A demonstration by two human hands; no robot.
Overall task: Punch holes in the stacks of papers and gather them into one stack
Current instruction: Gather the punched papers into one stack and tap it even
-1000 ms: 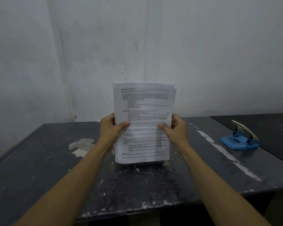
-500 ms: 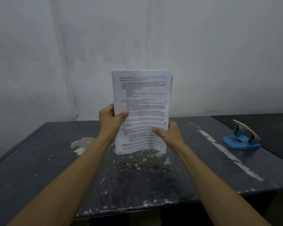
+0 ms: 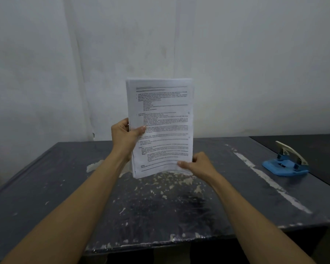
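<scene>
A stack of white printed papers [image 3: 161, 119] stands upright in the air above the dark table [image 3: 46, 187], its printed side facing me. My left hand [image 3: 125, 134] grips the stack's left edge at mid-height, thumb on the front page. My right hand [image 3: 198, 165] holds the lower right corner, where the bottom edge curls up a little. A blue hole punch [image 3: 286, 162] with a pale lever sits on the table far to the right, away from both hands.
The table top is worn, with pale scuffs and a long white streak [image 3: 265, 180] running toward its right front. A second dark surface [image 3: 322, 149] adjoins it on the right. A white wall [image 3: 179, 44] rises directly behind the table.
The stack was resting its bottom edge on the table and has been lifted clear. My right hand slid from the right edge down to the lower right corner.
</scene>
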